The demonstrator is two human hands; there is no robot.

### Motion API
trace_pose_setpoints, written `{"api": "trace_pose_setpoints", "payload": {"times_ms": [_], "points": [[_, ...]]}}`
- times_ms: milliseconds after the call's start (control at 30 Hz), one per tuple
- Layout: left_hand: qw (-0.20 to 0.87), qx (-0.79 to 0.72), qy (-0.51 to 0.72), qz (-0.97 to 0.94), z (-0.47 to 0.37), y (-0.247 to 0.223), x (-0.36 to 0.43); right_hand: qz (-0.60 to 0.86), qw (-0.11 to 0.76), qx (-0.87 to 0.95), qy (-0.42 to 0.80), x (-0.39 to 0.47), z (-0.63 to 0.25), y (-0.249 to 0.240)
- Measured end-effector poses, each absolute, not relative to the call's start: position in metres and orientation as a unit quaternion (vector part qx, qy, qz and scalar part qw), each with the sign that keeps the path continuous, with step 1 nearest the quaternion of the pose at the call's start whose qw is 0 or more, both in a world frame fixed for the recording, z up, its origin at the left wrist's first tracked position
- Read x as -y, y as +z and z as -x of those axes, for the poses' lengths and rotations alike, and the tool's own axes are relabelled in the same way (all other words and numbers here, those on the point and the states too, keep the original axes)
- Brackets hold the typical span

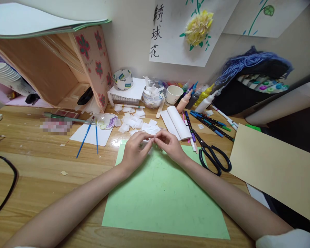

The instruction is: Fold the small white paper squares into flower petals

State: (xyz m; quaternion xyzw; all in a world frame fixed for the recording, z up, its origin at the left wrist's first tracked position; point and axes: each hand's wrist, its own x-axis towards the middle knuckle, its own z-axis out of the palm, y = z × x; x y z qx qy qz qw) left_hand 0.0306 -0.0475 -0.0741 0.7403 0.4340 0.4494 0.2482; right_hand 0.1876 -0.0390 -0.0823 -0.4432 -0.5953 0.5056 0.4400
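Note:
My left hand (137, 150) and my right hand (169, 144) meet fingertip to fingertip over the top edge of a green sheet (165, 196). Both hands are closed in a pinch; what lies between the fingertips is too small to make out. Just beyond the fingers is a scatter of small white paper squares (131, 120). A folded white paper (176, 123) lies past my right hand. Black-handled scissors (213, 156) rest to the right, beside the green sheet.
Two blue paintbrushes (84, 140) lie on white paper at the left. A bowl of paper scraps (154, 94), a paper cup (174, 94) and paint bottles (184, 101) stand at the back. Markers (212, 124) and a tan board (276, 168) are at the right.

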Motion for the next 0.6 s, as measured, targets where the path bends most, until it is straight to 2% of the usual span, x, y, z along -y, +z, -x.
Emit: {"api": "trace_pose_setpoints", "payload": {"times_ms": [367, 600], "points": [[0.296, -0.546, 0.480, -0.620, -0.028, -0.082, 0.037, 0.445, 0.443, 0.590, 0.507, 0.039, -0.189, -0.083], [0.309, -0.563, 0.525, -0.558, -0.026, -0.085, 0.034, 0.452, 0.452, 0.583, 0.502, 0.040, -0.188, -0.082]]}}
